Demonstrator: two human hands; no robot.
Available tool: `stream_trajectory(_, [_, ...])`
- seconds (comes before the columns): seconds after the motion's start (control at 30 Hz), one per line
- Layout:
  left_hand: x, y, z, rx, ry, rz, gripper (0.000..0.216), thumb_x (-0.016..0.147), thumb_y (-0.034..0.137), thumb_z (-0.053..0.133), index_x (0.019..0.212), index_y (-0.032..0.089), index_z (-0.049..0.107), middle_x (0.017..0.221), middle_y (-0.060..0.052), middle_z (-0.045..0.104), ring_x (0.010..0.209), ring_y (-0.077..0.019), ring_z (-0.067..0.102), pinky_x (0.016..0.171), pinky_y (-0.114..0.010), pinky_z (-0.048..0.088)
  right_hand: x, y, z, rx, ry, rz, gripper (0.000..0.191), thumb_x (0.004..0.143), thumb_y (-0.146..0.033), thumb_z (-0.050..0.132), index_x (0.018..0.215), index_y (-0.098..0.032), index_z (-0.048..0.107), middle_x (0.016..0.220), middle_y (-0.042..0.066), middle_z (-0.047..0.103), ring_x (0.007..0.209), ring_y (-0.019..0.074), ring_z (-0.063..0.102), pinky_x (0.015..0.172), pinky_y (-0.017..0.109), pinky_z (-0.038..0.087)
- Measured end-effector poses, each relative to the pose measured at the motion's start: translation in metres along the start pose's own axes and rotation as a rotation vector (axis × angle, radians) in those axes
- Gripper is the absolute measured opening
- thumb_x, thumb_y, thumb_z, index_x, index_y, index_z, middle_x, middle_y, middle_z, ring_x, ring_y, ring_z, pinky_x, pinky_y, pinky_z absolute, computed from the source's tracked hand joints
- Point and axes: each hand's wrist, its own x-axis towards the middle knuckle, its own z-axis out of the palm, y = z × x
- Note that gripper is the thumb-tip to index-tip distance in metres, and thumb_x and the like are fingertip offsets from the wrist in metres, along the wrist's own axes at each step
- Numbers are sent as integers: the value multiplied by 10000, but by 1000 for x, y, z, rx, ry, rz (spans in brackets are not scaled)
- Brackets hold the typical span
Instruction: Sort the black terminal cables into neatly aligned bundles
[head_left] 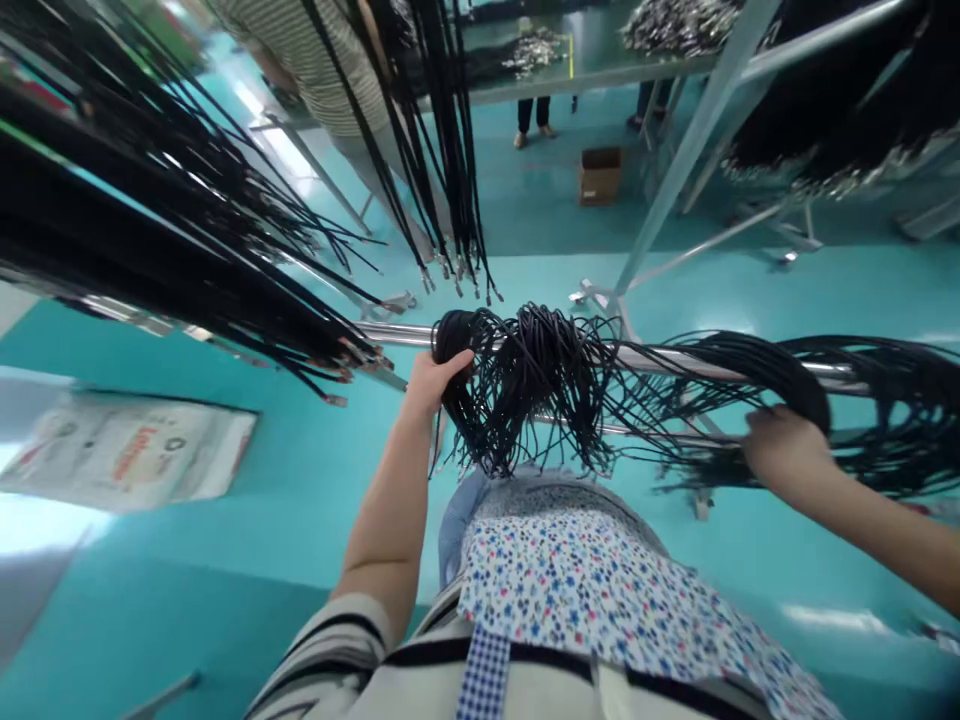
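A thick bundle of black cords (555, 380) is draped over a horizontal metal rail (397, 333) in front of me. My left hand (431, 380) is closed round the left end of that bundle, just below the rail. My right hand (784, 450) is closed on another hank of black cords (757, 365) further right on the same rail. Loose cord ends hang down in a tangle between my hands. My floral apron (577, 580) shows below.
More black cords with metal tips (187, 250) hang from racks at the left and top centre. Another person in a striped shirt (315, 60) stands behind them. A cardboard box (600, 175) sits on the teal floor, a white printed bag (127, 450) lies left, and a table (600, 60) stands beyond.
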Motion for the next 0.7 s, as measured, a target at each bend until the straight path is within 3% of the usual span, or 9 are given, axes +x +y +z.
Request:
stream_trajectory(0.1, [1, 0, -4, 75, 47, -1, 442, 578, 527, 691, 616, 91, 626, 544, -44, 591, 508, -139, 538, 473, -234, 428, -8, 22, 25, -6, 25, -27, 227, 656, -52, 491, 546, -163, 655, 848, 205, 658, 811, 337, 594, 774, 450, 416])
stream_trajectory(0.17, [0, -5, -7, 136, 72, 4, 457, 615, 546, 654, 636, 90, 637, 574, -47, 603, 546, -139, 544, 496, -227, 428, -3, 17, 31, 148, 8, -34, 223, 649, -92, 506, 728, -172, 698, 968, 184, 659, 824, 326, 614, 762, 453, 447])
stream_trajectory(0.27, [-2, -14, -7, 86, 47, -19, 436, 598, 522, 678, 683, 95, 643, 621, -40, 615, 591, -136, 551, 550, -231, 445, 22, -21, 15, 606, 52, 3, 453, 699, -261, 531, 1136, -162, 598, 1175, 162, 591, 964, 310, 605, 801, 435, 477])
stream_trajectory(0.37, [-4, -15, -4, -68, -11, -92, 422, 536, 470, 730, 720, 103, 635, 656, -46, 627, 599, -142, 563, 583, -253, 464, 56, -76, -20, 1111, 270, 36, 623, 723, -456, 555, 1252, -135, 482, 1282, 156, 513, 1169, 299, 485, 966, 439, 392])
stream_trajectory(0.43, [-6, -7, 0, -51, 13, -79, 395, 566, 482, 703, 671, 113, 609, 595, -37, 600, 548, -139, 547, 546, -258, 449, 77, -115, -46, 1444, 257, -9, 694, 641, -503, 642, 1213, -136, 499, 1213, 143, 570, 1108, 300, 532, 937, 431, 421])
stream_trajectory(0.53, [-13, 16, 13, 218, -7, 79, 396, 678, 511, 594, 572, 130, 570, 504, -21, 545, 486, -131, 507, 489, -243, 390, 104, -169, -78, 1765, 236, -60, 700, 544, -460, 738, 1125, -120, 545, 1082, 115, 641, 1014, 286, 577, 876, 404, 464])
stream_trajectory(0.63, [-19, 39, 31, 517, -212, 291, 351, 704, 462, 581, 568, 138, 589, 526, -19, 569, 531, -140, 525, 515, -234, 373, 119, -203, -99, 1939, 397, 89, 572, 536, -408, 751, 1006, -123, 592, 978, 91, 669, 918, 256, 600, 806, 365, 490])
stream_trajectory(0.7, [-17, 46, 36, 608, -283, 352, 313, 702, 437, 586, 601, 143, 614, 538, -16, 581, 553, -149, 538, 532, -233, 379, 116, -207, -104, 1989, 458, 225, 435, 560, -393, 733, 880, -121, 620, 840, 75, 678, 782, 228, 612, 707, 337, 504])
